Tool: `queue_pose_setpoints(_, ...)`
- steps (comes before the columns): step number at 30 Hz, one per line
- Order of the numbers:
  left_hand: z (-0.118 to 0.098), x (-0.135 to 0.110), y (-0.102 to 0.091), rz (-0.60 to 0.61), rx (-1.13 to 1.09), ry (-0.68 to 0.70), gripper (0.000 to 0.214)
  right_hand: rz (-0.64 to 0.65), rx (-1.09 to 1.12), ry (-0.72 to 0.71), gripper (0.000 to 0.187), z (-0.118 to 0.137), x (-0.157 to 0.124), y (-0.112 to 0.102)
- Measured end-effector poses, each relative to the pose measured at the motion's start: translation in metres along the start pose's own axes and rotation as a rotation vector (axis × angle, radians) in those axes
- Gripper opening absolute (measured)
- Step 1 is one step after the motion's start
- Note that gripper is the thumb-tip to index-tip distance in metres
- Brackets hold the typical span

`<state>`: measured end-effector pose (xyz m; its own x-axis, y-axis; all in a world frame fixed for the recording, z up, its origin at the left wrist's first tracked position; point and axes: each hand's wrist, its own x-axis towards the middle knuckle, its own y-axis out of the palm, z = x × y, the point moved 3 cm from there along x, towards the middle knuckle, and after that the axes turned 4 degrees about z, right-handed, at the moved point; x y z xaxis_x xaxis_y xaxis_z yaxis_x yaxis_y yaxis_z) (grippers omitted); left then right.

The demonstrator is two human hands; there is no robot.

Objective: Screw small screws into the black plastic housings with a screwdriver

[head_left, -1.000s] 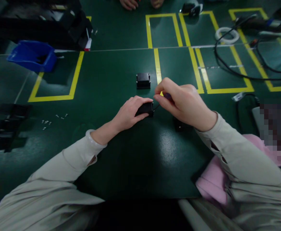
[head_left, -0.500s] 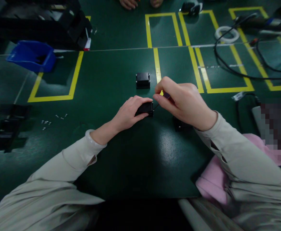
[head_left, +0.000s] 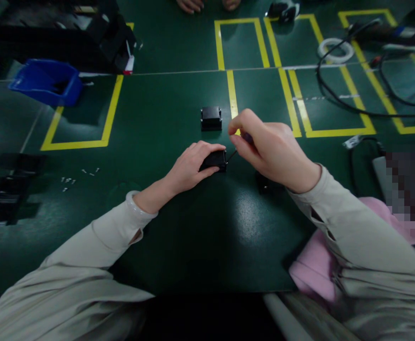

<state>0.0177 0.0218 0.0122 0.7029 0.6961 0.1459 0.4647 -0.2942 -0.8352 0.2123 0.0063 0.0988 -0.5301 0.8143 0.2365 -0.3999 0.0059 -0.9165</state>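
Observation:
My left hand [head_left: 192, 166] is closed around a small black box [head_left: 217, 161], pressing it to the green table. In my right hand [head_left: 266, 147] is a hex key or thin screwdriver [head_left: 232, 155]; most of it is hidden by the fingers. Its dark shaft slants down to a small screw on the box's right side. A second black box [head_left: 211, 118] with bright screws at its sides stands just beyond. Partly under my right hand lies another black part [head_left: 266, 183]. Several loose screws [head_left: 68, 181] are scattered to the left.
A blue bin [head_left: 49, 83] sits at the left, before a large black rack [head_left: 58, 38]. Several black parts [head_left: 10, 192] lie at the left edge. Cables, a white tape ring [head_left: 335, 50] and a pink cloth [head_left: 315, 265] are on the right. Another person's hands [head_left: 192, 4] show at the top.
My right hand has shifted slightly, its fingers turning a little around the tool. My left hand and the box have stayed in place.

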Motion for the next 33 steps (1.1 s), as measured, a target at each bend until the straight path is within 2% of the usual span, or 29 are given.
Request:
queue_pose_setpoints(11, -0.0004, -0.0005, -0.0006, -0.002, 0.009, -0.004, 0.044, 0.029, -0.016, 0.014, 0.029, -0.0013, 0.0012, -0.0001)
queue_pose_setpoints(33, -0.0002, 0.0005, -0.001, 0.008, 0.001, -0.017, 0.045, 0.003, 0.013, -0.004, 0.029, -0.0019, 0.0001, -0.0003)
